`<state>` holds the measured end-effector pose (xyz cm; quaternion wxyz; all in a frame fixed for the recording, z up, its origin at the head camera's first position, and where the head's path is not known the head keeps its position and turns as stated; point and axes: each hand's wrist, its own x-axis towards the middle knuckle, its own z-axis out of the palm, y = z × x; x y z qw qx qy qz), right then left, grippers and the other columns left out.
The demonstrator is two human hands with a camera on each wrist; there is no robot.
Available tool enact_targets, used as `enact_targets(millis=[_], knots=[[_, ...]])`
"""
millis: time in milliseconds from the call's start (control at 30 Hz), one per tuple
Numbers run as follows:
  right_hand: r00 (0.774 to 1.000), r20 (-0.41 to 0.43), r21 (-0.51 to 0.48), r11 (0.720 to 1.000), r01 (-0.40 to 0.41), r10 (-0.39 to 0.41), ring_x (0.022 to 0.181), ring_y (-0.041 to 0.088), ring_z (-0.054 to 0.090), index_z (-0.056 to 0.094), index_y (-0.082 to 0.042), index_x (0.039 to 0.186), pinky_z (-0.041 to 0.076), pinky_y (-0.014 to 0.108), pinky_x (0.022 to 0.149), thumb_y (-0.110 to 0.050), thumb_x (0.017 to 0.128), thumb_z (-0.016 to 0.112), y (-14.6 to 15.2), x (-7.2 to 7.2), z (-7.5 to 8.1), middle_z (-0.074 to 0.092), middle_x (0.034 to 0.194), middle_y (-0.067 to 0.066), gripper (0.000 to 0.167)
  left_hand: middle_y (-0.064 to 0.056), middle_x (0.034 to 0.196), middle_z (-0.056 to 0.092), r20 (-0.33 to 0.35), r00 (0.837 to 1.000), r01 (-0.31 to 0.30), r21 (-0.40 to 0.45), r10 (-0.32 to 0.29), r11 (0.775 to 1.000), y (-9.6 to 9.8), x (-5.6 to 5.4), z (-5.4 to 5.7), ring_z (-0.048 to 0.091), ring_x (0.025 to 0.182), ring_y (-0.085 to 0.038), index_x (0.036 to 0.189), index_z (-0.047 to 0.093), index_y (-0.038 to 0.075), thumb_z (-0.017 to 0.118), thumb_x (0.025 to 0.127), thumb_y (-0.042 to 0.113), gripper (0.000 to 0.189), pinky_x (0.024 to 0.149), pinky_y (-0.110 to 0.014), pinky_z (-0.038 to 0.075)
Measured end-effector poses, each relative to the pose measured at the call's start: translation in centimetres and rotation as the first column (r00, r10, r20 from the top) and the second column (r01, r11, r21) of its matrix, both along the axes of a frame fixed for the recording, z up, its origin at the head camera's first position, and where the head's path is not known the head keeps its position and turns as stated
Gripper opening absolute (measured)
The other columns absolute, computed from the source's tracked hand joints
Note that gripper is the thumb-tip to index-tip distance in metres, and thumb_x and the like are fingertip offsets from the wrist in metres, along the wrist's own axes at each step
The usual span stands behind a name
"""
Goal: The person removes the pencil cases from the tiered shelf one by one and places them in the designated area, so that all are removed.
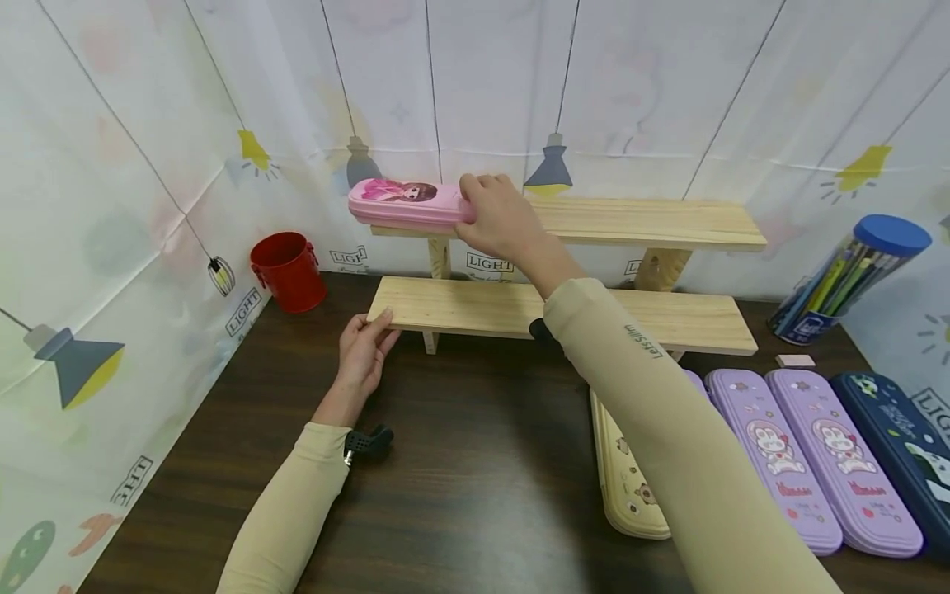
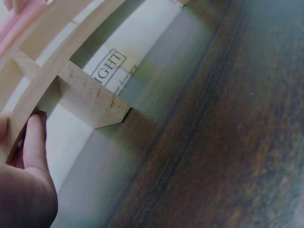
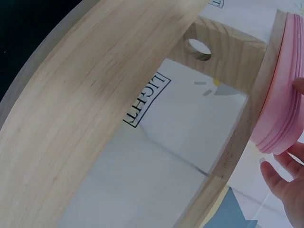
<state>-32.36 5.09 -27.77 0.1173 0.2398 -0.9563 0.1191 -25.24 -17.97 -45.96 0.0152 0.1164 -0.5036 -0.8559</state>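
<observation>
On the left end of the upper board of a two-tier wooden shelf (image 1: 460, 305) lies a pink pencil case (image 1: 404, 206) with a cartoon girl on its lid. My right hand (image 1: 505, 216) holds the case by its right end. In the right wrist view, the fingertips (image 3: 270, 173) are at the rounded end of the pink case (image 3: 280, 109). My left hand (image 1: 362, 355) grips the left end of the lower board, thumb on top. The left wrist view shows fingers (image 2: 35, 142) of that hand under the board, near a wooden support (image 2: 90, 95).
A red bucket (image 1: 288, 272) stands left of the shelf. To the right are a blue-lidded tub of pens (image 1: 846, 280) and a small pale block (image 1: 796, 360). Purple pencil cases (image 1: 775, 462), a dark blue case (image 1: 901, 445) and a yellow case (image 1: 631, 478), partly behind my right arm, lie on the table.
</observation>
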Motion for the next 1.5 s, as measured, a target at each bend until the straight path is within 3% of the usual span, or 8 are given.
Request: enact_targets(millis=[167,300,467,633,767,1000,1133,1500], knots=[[1.0,-0.013,0.127,0.991,0.028,-0.027,0.119,0.031,0.042,0.045,-0.026,0.148,0.048,0.049,0.096,-0.037,0.092,0.051,0.0,0.6,0.5,0.05,0.133,0.013,0.057,-0.01,0.122,0.06,-0.012,1.0,0.005,-0.003,-0.005,1.0,0.0,-0.1,0.1,0.071,0.104,-0.013,0.109,0.047,0.011,0.067,0.095,0.016,0.025,0.093,-0.023,0.057],[0.999,-0.005,0.138,0.99,0.038,-0.038,0.111,0.028,0.041,0.051,-0.026,0.144,0.047,0.049,0.093,-0.041,0.089,0.053,-0.2,0.7,0.6,0.047,0.126,0.011,0.058,-0.01,0.121,0.06,-0.017,1.0,0.005,-0.009,-0.005,1.0,0.0,-0.1,0.2,0.071,0.104,-0.012,0.11,0.047,0.011,0.067,0.095,0.016,0.026,0.093,-0.023,0.057],[0.999,0.029,0.061,0.998,0.014,-0.015,0.115,0.028,0.045,0.053,-0.016,0.133,0.047,0.048,0.096,-0.037,0.087,0.058,-0.3,1.0,0.4,0.05,0.128,0.012,0.051,-0.011,0.121,0.06,-0.024,1.0,0.001,-0.006,-0.002,1.0,0.0,-0.1,0.0,0.071,0.103,-0.012,0.109,0.046,0.01,0.067,0.095,0.016,0.025,0.093,-0.023,0.058],[0.999,0.043,0.0,1.0,-0.008,0.008,0.097,0.027,0.052,0.048,-0.01,0.123,0.05,0.043,0.081,-0.034,0.086,0.061,-0.3,1.1,0.0,0.056,0.111,0.011,0.046,-0.011,0.122,0.059,-0.014,1.0,0.003,0.015,-0.003,1.0,0.1,-0.2,-0.3,0.071,0.103,-0.013,0.108,0.047,0.01,0.068,0.095,0.016,0.026,0.092,-0.023,0.058],[0.999,0.047,0.019,1.0,0.014,-0.015,0.09,0.027,0.051,0.045,-0.012,0.122,0.048,0.042,0.075,-0.034,0.084,0.061,0.0,1.4,0.3,0.057,0.102,0.01,0.047,-0.011,0.122,0.059,-0.012,1.0,0.002,0.014,-0.002,1.0,0.2,-0.3,-0.3,0.071,0.103,-0.013,0.109,0.047,0.01,0.068,0.095,0.016,0.026,0.091,-0.022,0.058],[0.997,0.065,0.125,0.991,0.04,-0.048,0.1,0.032,0.054,0.043,-0.017,0.137,0.049,0.046,0.087,-0.038,0.082,0.06,0.4,2.6,0.8,0.062,0.117,0.013,0.061,-0.011,0.121,0.06,-0.021,1.0,0.006,0.004,-0.006,1.0,0.2,-0.5,-0.2,0.071,0.103,-0.012,0.108,0.048,0.01,0.068,0.095,0.016,0.026,0.092,-0.023,0.058],[0.995,0.086,0.149,0.988,0.042,-0.056,0.096,0.029,0.055,0.041,-0.019,0.139,0.051,0.044,0.081,-0.038,0.08,0.061,0.5,3.1,0.9,0.059,0.113,0.012,0.065,-0.01,0.12,0.06,-0.02,1.0,0.005,0.009,-0.004,1.0,0.1,-0.6,-0.3,0.071,0.102,-0.012,0.108,0.047,0.01,0.068,0.094,0.016,0.026,0.092,-0.023,0.058],[0.994,0.084,0.084,0.994,0.068,-0.075,0.084,0.023,0.053,0.044,-0.013,0.118,0.047,0.037,0.064,-0.034,0.078,0.065,1.1,5.1,0.3,0.054,0.096,0.006,0.05,-0.01,0.118,0.059,-0.039,0.999,0.019,-0.003,-0.02,1.0,-0.1,-0.7,-0.4,0.071,0.103,-0.012,0.109,0.046,0.009,0.066,0.096,0.017,0.024,0.093,-0.023,0.057]])
